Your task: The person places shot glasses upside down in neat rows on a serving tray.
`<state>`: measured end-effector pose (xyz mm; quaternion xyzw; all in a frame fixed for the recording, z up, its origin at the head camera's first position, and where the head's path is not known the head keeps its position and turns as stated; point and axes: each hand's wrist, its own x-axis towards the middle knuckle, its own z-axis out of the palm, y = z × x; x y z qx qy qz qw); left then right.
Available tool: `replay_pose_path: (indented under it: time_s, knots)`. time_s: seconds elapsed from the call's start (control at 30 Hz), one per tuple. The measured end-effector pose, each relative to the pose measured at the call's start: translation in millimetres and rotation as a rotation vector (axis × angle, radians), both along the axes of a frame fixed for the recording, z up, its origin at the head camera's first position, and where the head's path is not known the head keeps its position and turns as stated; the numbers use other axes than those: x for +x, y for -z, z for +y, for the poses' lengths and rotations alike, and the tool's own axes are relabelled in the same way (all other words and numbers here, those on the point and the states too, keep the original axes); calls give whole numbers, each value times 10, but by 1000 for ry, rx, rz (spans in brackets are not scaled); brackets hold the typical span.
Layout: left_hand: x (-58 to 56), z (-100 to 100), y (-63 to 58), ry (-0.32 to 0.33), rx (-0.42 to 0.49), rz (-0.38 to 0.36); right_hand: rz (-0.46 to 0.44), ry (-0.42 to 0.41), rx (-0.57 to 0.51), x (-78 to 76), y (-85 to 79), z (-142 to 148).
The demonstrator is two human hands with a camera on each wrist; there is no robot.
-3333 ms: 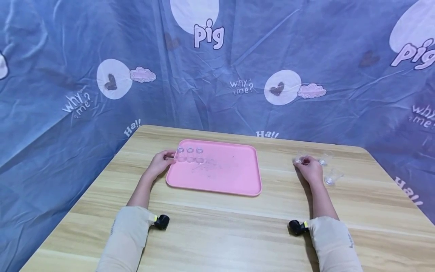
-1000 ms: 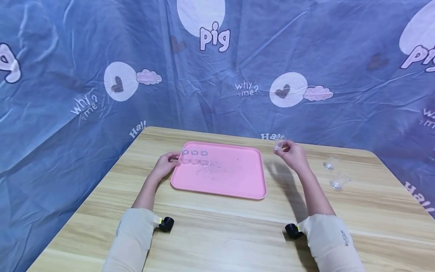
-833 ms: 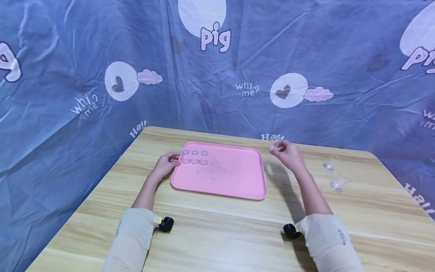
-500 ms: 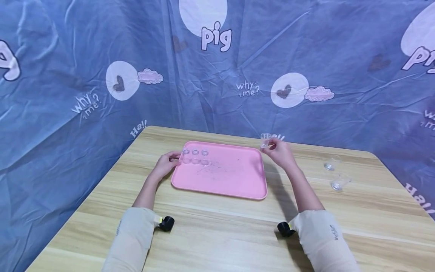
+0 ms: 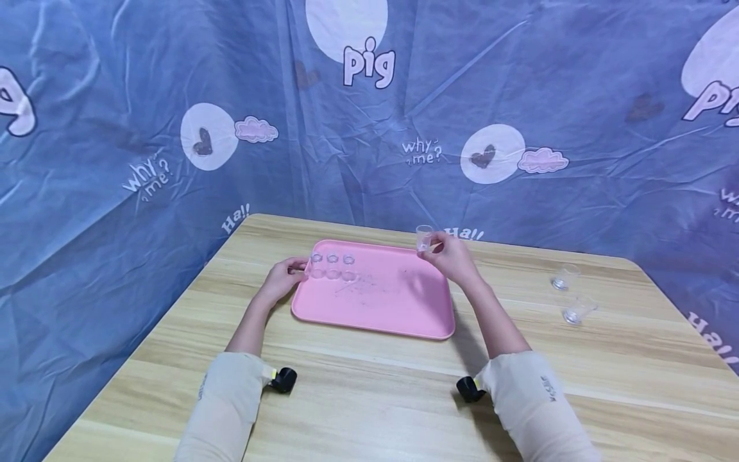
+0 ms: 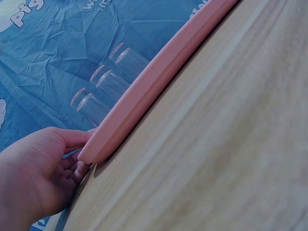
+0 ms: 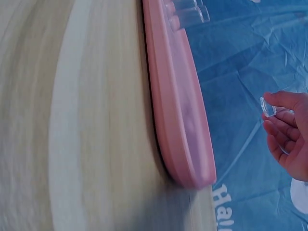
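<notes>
Head view: your pale wood-grain table (image 5: 369,398) ends at a far edge where a blue printed cloth (image 5: 369,179) hangs behind it. On it lies one pink rectangular tray (image 5: 398,308) with rounded corners and a low raised rim, well in from the table's left edge. Your left hand (image 5: 280,280) grips the tray's left rim, its fingers curled at the corner in the left wrist view. Your right hand (image 5: 456,258) pinches one small clear see-through cup (image 5: 424,237) between thumb and fingers, mouth up, raised above the tray near its far right corner and apart from it.

On the tray, clear cups (image 5: 332,258) gather along the left part, near the far rim, showing three rings across in two rows; you cannot tell whether each ring is a separate cup or one end of a taller one. From them, a broad stretch of pink surface runs to the tray's right rim and near rim. Two more clear cups, one (image 5: 565,278) farther and one (image 5: 579,310) nearer, sit well to the tray's right, with wood between. More wood spreads between your two beige sleeves (image 5: 228,398).
</notes>
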<state>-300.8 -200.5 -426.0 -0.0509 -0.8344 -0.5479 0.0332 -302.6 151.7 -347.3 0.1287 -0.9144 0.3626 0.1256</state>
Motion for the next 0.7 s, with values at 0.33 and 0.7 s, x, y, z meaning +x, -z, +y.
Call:
replay_pose_path:
  time_s: [0.33, 0.7]
  knots:
    - [-12, 2, -13, -12, -7, -18, 3, -87, -15, -26, 17, -265]
    - [-47, -5, 9, -16, -11, -29, 52, -172, 108, -79, 89, -464]
